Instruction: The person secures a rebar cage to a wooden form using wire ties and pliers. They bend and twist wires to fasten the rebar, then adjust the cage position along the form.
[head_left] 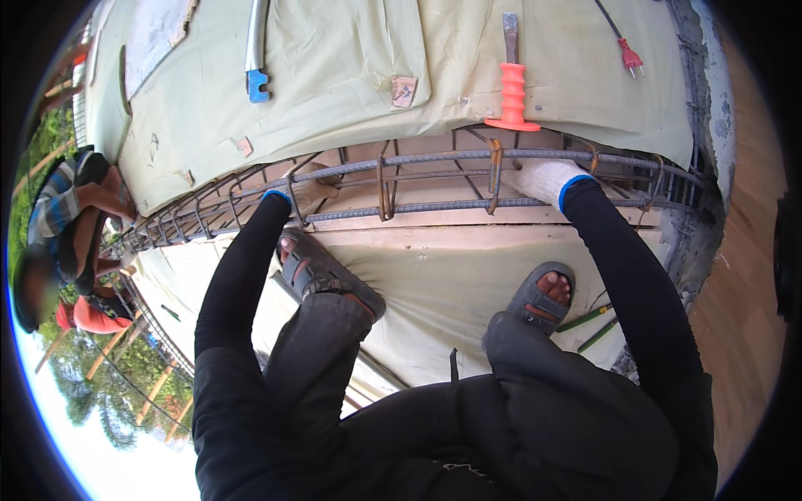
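A long cage of steel reinforcing bars point(434, 206) tied with rusty stirrups crosses in front of me, set in a gap between sheeted surfaces. My left hand point(311, 192), in a pale glove with a blue cuff, reaches into the cage at its left part, among the bars. Further right, my right hand point(541, 179), in a white glove with a blue cuff, is in among the bars beside a rusty stirrup point(494, 175). Bars cover much of the fingers of both hands, so I cannot make out whether they grip anything. Pale boards show beneath the bars.
Beyond the cage, on pale green sheeting point(334, 108), lie an orange-handled chisel point(512, 83), a blue-ended metal tool point(257, 67) and a red plug point(630, 55). Green-handled tools point(585, 319) lie by my right foot. People point(75, 217) crouch at the far left.
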The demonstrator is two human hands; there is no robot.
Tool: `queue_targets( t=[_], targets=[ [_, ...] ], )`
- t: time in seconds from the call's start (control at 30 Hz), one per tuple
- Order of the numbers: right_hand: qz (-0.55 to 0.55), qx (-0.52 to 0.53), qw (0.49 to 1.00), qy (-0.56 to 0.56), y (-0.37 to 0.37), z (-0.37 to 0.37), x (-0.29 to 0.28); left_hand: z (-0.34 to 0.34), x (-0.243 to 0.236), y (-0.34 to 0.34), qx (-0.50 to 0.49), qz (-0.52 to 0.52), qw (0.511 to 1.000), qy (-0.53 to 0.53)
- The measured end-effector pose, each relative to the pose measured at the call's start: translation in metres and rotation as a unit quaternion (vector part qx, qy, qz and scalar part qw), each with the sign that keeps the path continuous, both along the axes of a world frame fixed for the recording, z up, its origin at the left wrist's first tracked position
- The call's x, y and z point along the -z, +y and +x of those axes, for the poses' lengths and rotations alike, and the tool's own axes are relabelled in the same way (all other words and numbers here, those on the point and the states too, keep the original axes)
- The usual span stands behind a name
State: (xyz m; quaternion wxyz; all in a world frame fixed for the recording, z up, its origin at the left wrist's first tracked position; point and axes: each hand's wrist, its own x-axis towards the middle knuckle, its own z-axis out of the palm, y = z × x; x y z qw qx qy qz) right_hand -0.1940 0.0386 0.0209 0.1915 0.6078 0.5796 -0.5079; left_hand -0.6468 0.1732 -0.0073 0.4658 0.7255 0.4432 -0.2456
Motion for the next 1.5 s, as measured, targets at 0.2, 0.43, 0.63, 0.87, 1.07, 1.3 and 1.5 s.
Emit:
queue_targets(
  t=[0.2, 0.43, 0.63, 0.87, 1.07, 1.3, 1.5],
  targets=[
    [-0.028, -0.042, 0.998, -0.043, -0.004, -0.001, 0.022, -0.028, 0.027, 0.0, -0.123, -0.113, 0.986, -0.012],
    [0.004, -0.031, 0.994, -0.107, -0.003, 0.002, 0.017, -0.008, 0.022, 0.005, 0.055, -0.068, 0.995, -0.038],
    [0.066, -0.076, 0.983, -0.157, -0.008, 0.003, 0.024, -0.006, 0.029, 0.007, -0.02, -0.1, 0.995, -0.018],
    [0.061, -0.088, 0.979, -0.174, -0.007, 0.004, 0.015, -0.02, 0.041, 0.002, -0.063, -0.123, 0.99, -0.031],
    [0.073, -0.103, 0.975, -0.185, -0.007, 0.005, 0.014, -0.024, 0.045, 0.001, -0.078, -0.141, 0.986, -0.034],
    [0.112, -0.097, 0.973, -0.174, -0.011, 0.009, 0.007, -0.029, 0.05, 0.0, -0.092, -0.157, 0.983, -0.035],
    [0.145, -0.156, 0.958, -0.191, -0.01, 0.011, 0.009, -0.027, 0.054, 0.0, -0.094, -0.171, 0.98, -0.035]
  ],
)
